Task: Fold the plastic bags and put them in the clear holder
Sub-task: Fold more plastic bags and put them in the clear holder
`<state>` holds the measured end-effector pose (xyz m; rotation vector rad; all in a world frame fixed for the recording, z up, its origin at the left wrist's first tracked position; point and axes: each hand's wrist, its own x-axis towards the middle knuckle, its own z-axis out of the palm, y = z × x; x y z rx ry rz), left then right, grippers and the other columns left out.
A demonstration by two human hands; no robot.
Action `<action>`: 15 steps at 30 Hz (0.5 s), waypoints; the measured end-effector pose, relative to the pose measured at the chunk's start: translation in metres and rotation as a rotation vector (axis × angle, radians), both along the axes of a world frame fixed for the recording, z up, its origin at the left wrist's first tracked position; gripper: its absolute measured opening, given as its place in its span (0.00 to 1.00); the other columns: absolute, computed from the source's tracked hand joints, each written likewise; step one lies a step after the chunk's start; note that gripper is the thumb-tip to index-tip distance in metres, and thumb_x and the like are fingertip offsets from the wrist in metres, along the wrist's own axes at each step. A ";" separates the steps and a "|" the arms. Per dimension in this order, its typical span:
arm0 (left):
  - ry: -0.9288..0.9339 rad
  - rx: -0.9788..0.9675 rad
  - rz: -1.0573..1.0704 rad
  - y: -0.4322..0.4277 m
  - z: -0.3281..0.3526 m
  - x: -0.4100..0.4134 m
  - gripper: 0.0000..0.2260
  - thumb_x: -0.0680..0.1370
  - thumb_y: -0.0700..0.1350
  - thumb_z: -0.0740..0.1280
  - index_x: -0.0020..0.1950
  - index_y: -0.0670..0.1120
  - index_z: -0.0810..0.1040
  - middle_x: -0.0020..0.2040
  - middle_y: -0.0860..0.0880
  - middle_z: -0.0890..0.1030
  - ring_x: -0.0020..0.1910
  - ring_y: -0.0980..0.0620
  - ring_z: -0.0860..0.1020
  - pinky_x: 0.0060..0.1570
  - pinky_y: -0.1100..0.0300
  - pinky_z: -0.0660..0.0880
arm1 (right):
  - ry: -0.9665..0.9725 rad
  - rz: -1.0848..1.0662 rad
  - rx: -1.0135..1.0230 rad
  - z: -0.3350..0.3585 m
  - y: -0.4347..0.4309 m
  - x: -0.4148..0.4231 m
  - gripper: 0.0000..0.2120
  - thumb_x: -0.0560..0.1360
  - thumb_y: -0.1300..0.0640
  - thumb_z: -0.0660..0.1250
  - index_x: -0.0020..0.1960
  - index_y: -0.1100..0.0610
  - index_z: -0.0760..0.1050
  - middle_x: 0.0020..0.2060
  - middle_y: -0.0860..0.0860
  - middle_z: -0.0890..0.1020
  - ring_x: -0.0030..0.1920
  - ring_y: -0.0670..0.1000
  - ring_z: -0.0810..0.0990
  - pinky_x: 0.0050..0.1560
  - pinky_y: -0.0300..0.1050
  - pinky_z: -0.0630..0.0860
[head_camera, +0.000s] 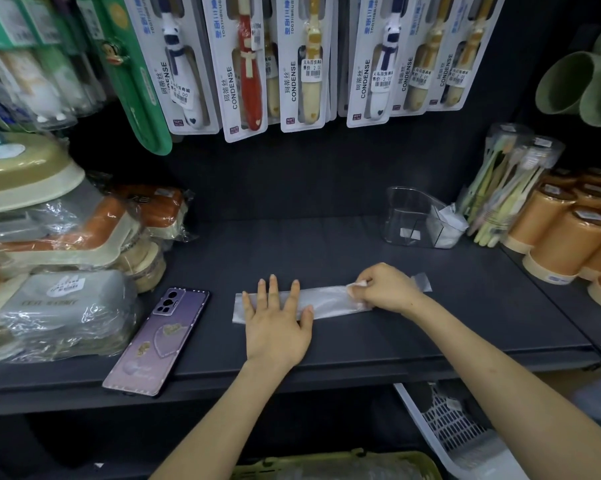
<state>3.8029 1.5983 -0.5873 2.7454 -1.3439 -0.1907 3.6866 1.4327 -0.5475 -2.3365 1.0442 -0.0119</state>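
Olive basket [337,465]: sitting lowest in view, under both forearms, with a white slotted basket [455,431] poking out below the right arm.
Left hand [278,327]: lying palm down with fingers spread, pressing flat on the left part of the plastic bag [326,301].
Right hand [385,289]: curling its fingers and pinching the bag close to its right end, with a crumpled bit showing at the fingertips.
Plastic bag: stretching out as a long, narrow, flat strip on the dark shelf [361,341], running from under the left hand's fingers to under the right hand. A short clear tail is sticking out past the right wrist.
Clear holder [410,216]: standing further back than the right hand and a little to its right, well apart from it. Some white folded bags [448,226] are already sitting in its right side.
Phone [157,341]: lying back side up to the left of the left hand, near but not touching, in a purple case.
Wrapped goods [67,306]: piling up further left, past the phone.
Orange cups [569,237]: stacking up far right of the right hand, next to clear tubes of toothbrushes [506,188].
Toothbrush packs [292,64]: hanging in a row high above both hands.
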 end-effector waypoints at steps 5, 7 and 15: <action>0.015 0.043 0.008 -0.001 0.002 -0.001 0.26 0.81 0.61 0.43 0.78 0.58 0.42 0.79 0.44 0.41 0.78 0.45 0.39 0.72 0.36 0.37 | -0.297 -0.038 -0.101 0.003 0.008 -0.010 0.16 0.76 0.55 0.66 0.64 0.49 0.76 0.51 0.49 0.83 0.52 0.52 0.79 0.58 0.48 0.73; 0.015 0.036 0.006 -0.001 0.001 0.000 0.26 0.81 0.62 0.43 0.78 0.58 0.42 0.79 0.44 0.41 0.78 0.44 0.38 0.72 0.36 0.37 | -0.331 0.105 -0.510 -0.011 0.024 -0.008 0.19 0.75 0.53 0.61 0.65 0.52 0.76 0.59 0.53 0.81 0.60 0.56 0.79 0.65 0.54 0.70; 0.035 0.025 0.004 -0.001 0.003 -0.001 0.27 0.80 0.64 0.44 0.78 0.60 0.42 0.79 0.44 0.41 0.77 0.45 0.38 0.72 0.36 0.37 | 0.208 0.290 -0.508 -0.041 0.038 -0.023 0.51 0.60 0.33 0.11 0.78 0.43 0.44 0.78 0.47 0.49 0.78 0.49 0.44 0.73 0.61 0.33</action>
